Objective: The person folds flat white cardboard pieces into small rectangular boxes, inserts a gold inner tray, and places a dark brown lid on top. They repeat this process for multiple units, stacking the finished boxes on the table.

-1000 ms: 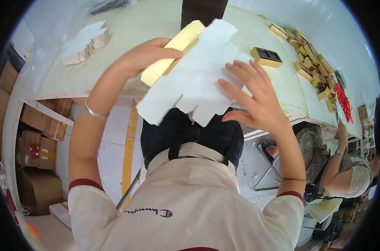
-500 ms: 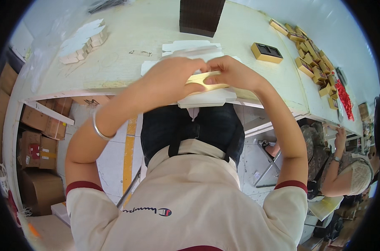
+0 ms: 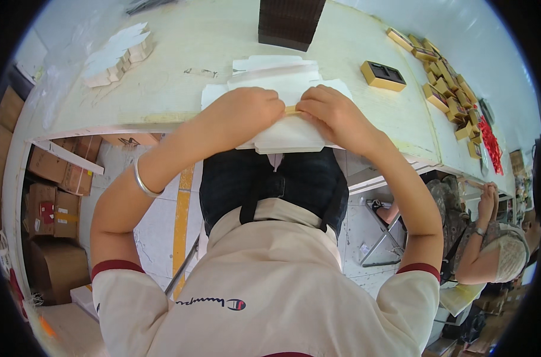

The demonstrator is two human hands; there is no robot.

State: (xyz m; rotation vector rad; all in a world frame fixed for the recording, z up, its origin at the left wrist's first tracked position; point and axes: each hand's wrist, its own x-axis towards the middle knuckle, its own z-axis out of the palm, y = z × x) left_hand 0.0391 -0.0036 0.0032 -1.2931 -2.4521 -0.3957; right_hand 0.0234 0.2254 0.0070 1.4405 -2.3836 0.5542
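Both of my hands meet over a stack of flat white die-cut cardboard blanks [image 3: 288,143] at the table's near edge. My left hand [image 3: 252,112] is closed, its fingertips pinching one end of a gold cardboard piece [image 3: 291,110]. On the other end, my right hand [image 3: 336,116] is curled with thumb and fingers together. Only a narrow gold strip shows between the hands; the rest is hidden by my fingers. The blanks' flaps stick out beyond and below my hands.
A dark brown block-shaped stack [image 3: 289,24] stands beyond the blanks. A gold box with a black insert [image 3: 383,76] sits to the right, with many gold boxes [image 3: 452,89] and red material [image 3: 489,143] farther over. White folded pieces [image 3: 117,56] lie left. A co-worker [image 3: 491,244] sits at right.
The gold piece was held up with its broad face showing; now it is lower, against the white blanks, and only a thin strip shows. My hands have drawn slightly apart.
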